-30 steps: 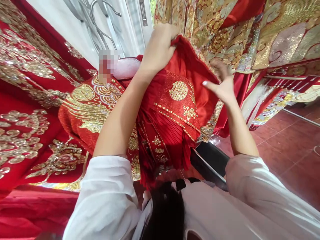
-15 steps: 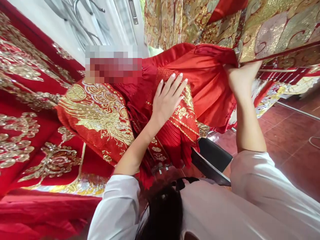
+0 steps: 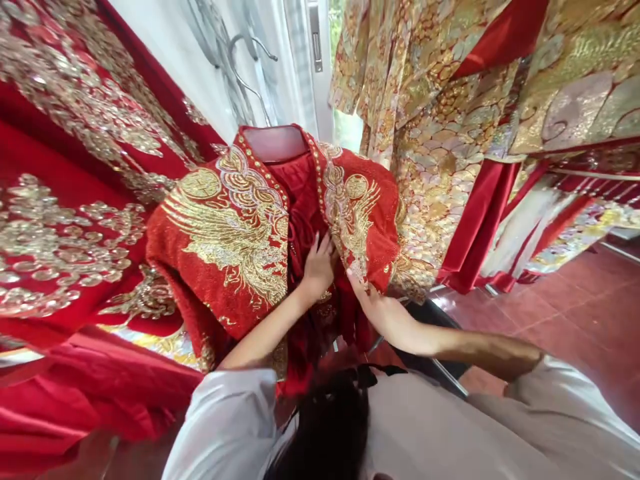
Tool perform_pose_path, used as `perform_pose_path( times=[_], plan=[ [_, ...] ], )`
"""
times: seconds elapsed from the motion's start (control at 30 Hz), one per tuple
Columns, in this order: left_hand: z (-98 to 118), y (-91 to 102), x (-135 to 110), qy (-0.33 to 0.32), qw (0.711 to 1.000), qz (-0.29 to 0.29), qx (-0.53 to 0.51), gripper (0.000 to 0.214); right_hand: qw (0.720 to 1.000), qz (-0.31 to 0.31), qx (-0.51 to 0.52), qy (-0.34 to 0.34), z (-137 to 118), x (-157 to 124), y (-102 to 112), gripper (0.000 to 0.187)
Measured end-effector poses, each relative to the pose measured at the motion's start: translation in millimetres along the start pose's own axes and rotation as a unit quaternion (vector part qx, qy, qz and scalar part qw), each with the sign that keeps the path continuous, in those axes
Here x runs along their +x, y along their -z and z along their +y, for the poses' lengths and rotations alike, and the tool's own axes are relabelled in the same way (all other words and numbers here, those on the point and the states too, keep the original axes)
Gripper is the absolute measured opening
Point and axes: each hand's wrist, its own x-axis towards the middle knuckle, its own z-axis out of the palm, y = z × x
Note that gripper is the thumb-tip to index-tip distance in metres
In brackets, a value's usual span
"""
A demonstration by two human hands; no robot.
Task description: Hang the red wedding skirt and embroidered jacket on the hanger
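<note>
The left grip (image 3: 317, 267) lay released, fingers flat against the dark red pleated inner cloth (image 3: 305, 220) in the gap between the two front panels of the red jacket (image 3: 235, 247). The right grip (image 3: 385, 313) sat just beside it and slightly lower, palm turned up. Its fingertips (image 3: 357, 280) were closed on the bottom edge of the panel nearest that grip, as far as I could make out.

The jacket hung straight above both grips. Its long axis ran up and away from them to the padded hanger (image 3: 274, 142) at the collar. The phoenix-embroidered panel spread out on the left grip's outer side, and the narrower panel draped over the right grip. The left grip was nearer the jacket's centre line and the right was nearer its hem.

I could find no brand tag or label. A round gold medallion (image 3: 356, 186) sat on the panel above the right grip and another medallion (image 3: 200, 183) above the left. The character worked into each was too small for me to read.

Beyond the right grip hung gold brocade robes (image 3: 430, 133), with red floor tiles (image 3: 575, 313) below them. On the far side of the left grip spread a red sequinned cloth (image 3: 65, 220).
</note>
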Motion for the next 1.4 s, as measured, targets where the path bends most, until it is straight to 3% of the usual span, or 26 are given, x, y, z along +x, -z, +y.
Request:
perform_pose_path(
  times=[0.07,0.13,0.17,0.2,0.23,0.27,0.3,0.33,0.37,0.43,0.53,0.7,0.77,0.87,0.97,1.03,1.1,1.2,1.3,1.37,1.4],
  plan=[
    [-5.6,15.1,-26.6,0.043,0.982,-0.128,0.132,0.038,0.999,-0.011,0.003,0.038,1.8,9.5,-5.1,0.069],
    [1.6,42.8,-42.6,0.046,0.942,-0.261,0.208,0.030,0.996,0.017,0.039,0.073,12.1,22.9,12.9,0.067],
    [8.9,60.3,-45.9,0.026,0.938,-0.270,0.217,0.030,0.994,0.054,0.057,0.080,19.4,32.6,29.2,0.068],
    [17.3,79.3,-46.0,-0.005,0.948,-0.235,0.214,0.032,0.987,0.120,0.072,0.080,27.5,45.0,48.4,0.066],
    [25.4,98.8,-43.1,-0.048,0.967,-0.133,0.214,0.034,0.972,0.202,0.084,0.080,35.9,60.1,68.4,0.060],
    [32.1,117.9,-37.9,-0.063,0.972,0.033,0.226,0.033,0.950,0.285,0.091,0.084,44.2,77.5,87.5,0.056],
    [36.5,135.5,-31.1,-0.067,0.948,0.196,0.241,0.027,0.928,0.346,0.095,0.099,52.2,96.4,104.0,0.053],
    [38.3,150.9,-23.5,-0.061,0.917,0.299,0.256,0.023,0.918,0.364,0.093,0.124,59.7,115.8,117.0,0.057],
    [37.5,163.6,-15.8,-0.047,0.891,0.361,0.270,0.028,0.914,0.367,0.093,0.146,66.5,134.3,126.1,0.061],
    [29.9,181.0,-2.2,-0.011,0.883,0.377,0.280,0.043,0.918,0.337,0.099,0.184,77.4,165.3,135.1,0.059],
    [13.3,193.2,10.7,0.039,0.902,0.331,0.274,0.039,0.928,0.301,0.127,0.179,83.3,190.1,142.6,0.038],
    [-4.5,210.9,16.3,-0.012,0.904,0.401,0.147,0.045,0.920,0.299,0.212,0.141,64.9,198.8,174.7,0.048],
    [-9.9,219.1,13.9,-0.018,0.913,0.389,0.117,0.046,0.915,0.270,0.267,0.136,59.1,202.3,183.9,0.054],
    [-22.9,229.0,2.6,-0.026,0.952,0.278,0.125,0.049,0.913,0.198,0.330,0.138,68.9,203.0,185.4,0.054],
    [-44.0,233.6,-15.0,-0.028,0.985,0.155,0.069,0.059,0.917,0.107,0.342,0.174,101.4,189.3,177.1,0.035],
    [-60.9,233.5,-23.5,-0.020,0.990,0.142,0.005,0.073,0.914,0.032,0.356,0.193,125.3,175.0,166.5,0.031],
    [-78.4,232.5,-24.0,-0.004,0.988,0.149,-0.039,0.081,0.893,0.014,0.413,0.177,141.6,162.0,151.2,0.043],
    [-102.7,234.1,-9.5,0.061,0.987,0.106,-0.101,0.087,0.854,0.116,0.496,0.102,147.1,151.1,125.9,0.044],
    [-116.4,239.4,6.1,0.090,0.981,0.078,-0.153,0.092,0.860,0.240,0.449,0.028,139.2,146.0,109.5,0.040],
    [-114.9,237.7,4.6,0.064,0.984,0.114,-0.124,0.093,0.871,0.329,0.365,-0.021,127.4,138.5,101.4,0.045],
    [-110.8,232.2,-1.0,0.046,0.982,0.165,-0.082,0.092,0.868,0.380,0.316,-0.049,117.8,132.0,95.3,0.048]
  ],
)
